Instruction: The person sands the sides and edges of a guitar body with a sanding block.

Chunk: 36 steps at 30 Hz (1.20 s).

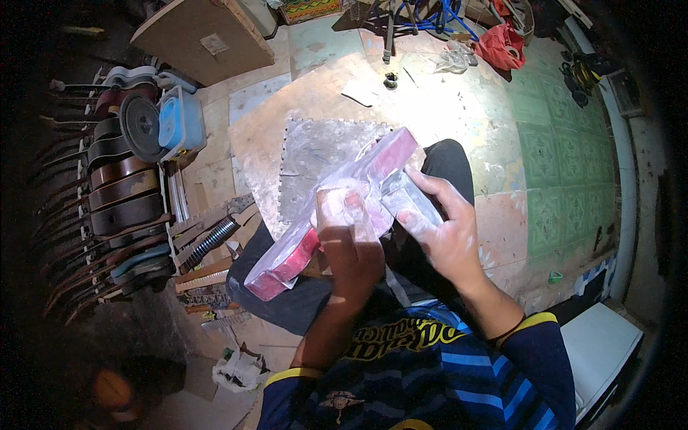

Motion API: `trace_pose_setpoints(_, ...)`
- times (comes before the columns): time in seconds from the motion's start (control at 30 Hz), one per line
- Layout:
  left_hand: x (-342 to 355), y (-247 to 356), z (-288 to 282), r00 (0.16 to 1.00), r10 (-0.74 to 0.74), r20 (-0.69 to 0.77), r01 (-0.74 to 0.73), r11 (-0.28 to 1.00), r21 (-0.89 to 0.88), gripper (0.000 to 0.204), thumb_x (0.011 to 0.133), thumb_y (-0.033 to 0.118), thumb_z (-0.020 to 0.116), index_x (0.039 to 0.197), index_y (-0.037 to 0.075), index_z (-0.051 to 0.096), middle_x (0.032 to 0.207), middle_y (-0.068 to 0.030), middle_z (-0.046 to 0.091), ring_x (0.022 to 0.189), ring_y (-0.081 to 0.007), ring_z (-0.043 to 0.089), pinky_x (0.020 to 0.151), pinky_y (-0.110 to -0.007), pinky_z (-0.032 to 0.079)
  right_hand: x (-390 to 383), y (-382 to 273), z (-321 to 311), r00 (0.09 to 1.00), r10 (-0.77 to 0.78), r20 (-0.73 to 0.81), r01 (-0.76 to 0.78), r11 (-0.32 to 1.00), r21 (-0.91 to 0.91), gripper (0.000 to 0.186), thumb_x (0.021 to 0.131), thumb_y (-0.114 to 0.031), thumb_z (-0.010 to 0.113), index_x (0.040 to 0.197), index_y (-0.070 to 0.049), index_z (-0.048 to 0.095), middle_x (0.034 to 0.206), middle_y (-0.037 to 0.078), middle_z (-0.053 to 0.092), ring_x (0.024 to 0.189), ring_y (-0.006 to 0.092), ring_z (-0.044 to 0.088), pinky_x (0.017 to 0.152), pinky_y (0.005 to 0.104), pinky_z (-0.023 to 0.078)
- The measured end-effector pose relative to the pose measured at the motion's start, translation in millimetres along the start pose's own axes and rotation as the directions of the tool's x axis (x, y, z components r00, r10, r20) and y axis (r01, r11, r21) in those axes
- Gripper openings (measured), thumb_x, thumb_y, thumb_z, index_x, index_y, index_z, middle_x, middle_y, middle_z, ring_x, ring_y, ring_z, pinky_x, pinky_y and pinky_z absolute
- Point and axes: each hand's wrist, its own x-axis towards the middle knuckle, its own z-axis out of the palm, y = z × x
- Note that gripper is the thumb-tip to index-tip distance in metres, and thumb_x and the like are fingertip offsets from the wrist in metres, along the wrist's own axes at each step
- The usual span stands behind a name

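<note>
A red, shaped workpiece (283, 270), coated in pale dust, lies slanted across my lap from lower left to upper right. My left hand (350, 236) grips it near the middle, with white powder on the fingers. My right hand (448, 229) holds a grey rectangular block (411, 202) against the piece's right side, thumb and fingers on either side of the block. Part of the piece is hidden behind both hands. Beyond it, a dusty grey foam mat (308, 150) rests on a stained board.
Several guitars (122, 208) stand racked at left beside a blue plastic container (185, 129). A cardboard panel (186, 36) is at back left. Blue hoses (437, 18) and a red bag (494, 46) lie at the back. A white slab (595, 351) is at lower right.
</note>
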Motion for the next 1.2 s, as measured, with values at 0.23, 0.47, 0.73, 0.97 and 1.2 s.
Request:
trace_pose_setpoints(0.23,-16,-41,28,0.911,0.309,-0.271,0.007,0.648,0.762,0.039,0.111,0.025,0.043,0.126,-0.010,0.054,0.113,-0.0273,0.059,0.093,-0.0358,0.060,0.083,-0.045,0.052,2,-7,-3,0.997,0.035,0.065,-0.036,0.999,0.008,0.052,0.089,-0.021,0.080,0.132,0.003,0.064,0.120,0.021,0.068,0.113,0.0296,0.067,0.099,0.0375,0.051)
trace_pose_setpoints(0.47,-14,-152,14,0.657,0.714,-0.242,-0.054,0.364,0.930,0.053,0.112,0.033,0.036,0.131,-0.015,0.047,0.119,-0.0314,0.057,0.090,-0.0430,0.059,0.086,-0.051,0.053,5,-6,-5,0.997,0.029,0.073,-0.029,1.000,0.000,0.056,0.084,-0.025,0.084,0.131,-0.001,0.067,0.118,0.021,0.068,0.104,0.0333,0.069,0.093,0.0379,0.052)
trace_pose_setpoints(0.73,-15,-113,28,0.668,0.483,-0.565,0.001,0.759,0.651,0.057,0.114,0.037,0.027,0.120,-0.014,0.054,0.107,-0.0302,0.060,0.088,-0.0405,0.059,0.082,-0.052,0.050,8,-5,4,0.998,-0.033,0.051,0.031,0.999,0.039,0.054,0.083,-0.022,0.084,0.130,0.000,0.067,0.116,0.021,0.070,0.105,0.0310,0.070,0.094,0.0371,0.053)
trace_pose_setpoints(0.97,-6,-70,37,0.727,0.146,-0.671,-0.006,0.979,0.206,0.050,0.113,0.036,0.033,0.111,-0.008,0.056,0.101,-0.0256,0.061,0.089,-0.0361,0.060,0.081,-0.049,0.049,5,-3,2,0.999,-0.032,-0.015,0.030,0.992,-0.120,0.055,0.083,-0.024,0.086,0.128,0.001,0.068,0.116,0.021,0.070,0.105,0.0313,0.071,0.093,0.0372,0.054)
trace_pose_setpoints(1.2,1,-57,42,0.720,0.222,-0.658,-0.154,0.975,0.160,0.042,0.111,0.036,0.040,0.107,-0.004,0.054,0.100,-0.0207,0.061,0.090,-0.0319,0.060,0.082,-0.046,0.050,8,-13,-3,0.997,-0.079,0.004,0.079,0.990,-0.117,0.058,0.082,-0.028,0.087,0.128,0.000,0.067,0.113,0.020,0.070,0.103,0.0304,0.071,0.090,0.0371,0.055)
